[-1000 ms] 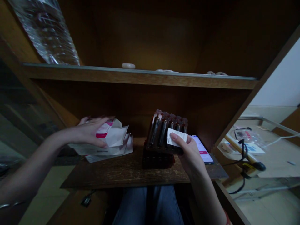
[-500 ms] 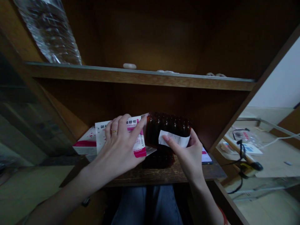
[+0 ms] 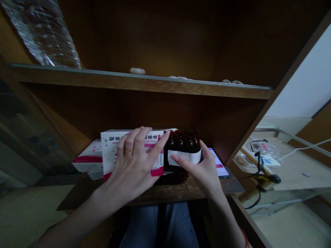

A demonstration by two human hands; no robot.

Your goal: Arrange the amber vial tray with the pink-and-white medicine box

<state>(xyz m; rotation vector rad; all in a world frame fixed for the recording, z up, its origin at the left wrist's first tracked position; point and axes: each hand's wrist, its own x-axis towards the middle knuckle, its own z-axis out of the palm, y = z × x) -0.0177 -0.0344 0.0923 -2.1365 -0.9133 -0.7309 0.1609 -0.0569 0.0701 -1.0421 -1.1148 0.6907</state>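
Head view. A white and pink carton [image 3: 134, 151] is shown standing on the lower shelf [image 3: 181, 191] of a dark wooden cabinet, its long axis running from 9 o'clock to 3 o'clock and its printed face turned toward the camera. The carton is covered by the left hand [image 3: 131, 165], whose fingers are spread flat over the front face with the forefinger tip at the carton's 3 o'clock edge; a ring is seen on one finger. Whether the thumb is closed behind the carton cannot be told. Directly at 3 o'clock from the carton, touching its open end, a tray of dark brown vials [image 3: 183, 144] is held. The vials are packed side by side in a row, caps pointing up and slightly away from the camera. The tray is clasped by the right hand [image 3: 201, 168], with the thumb pressed on a white paper slip [image 3: 184, 156] across the tray's front and the fingers wrapped round its 3 o'clock side. A second pink and white box [image 3: 89, 159] lies at 9 o'clock from the carton. A lit phone [image 3: 219, 165] lies on the shelf at 3 o'clock from the right hand. On the upper shelf [image 3: 144, 82], a small white oval object [image 3: 137, 71] rests at 12 o'clock.
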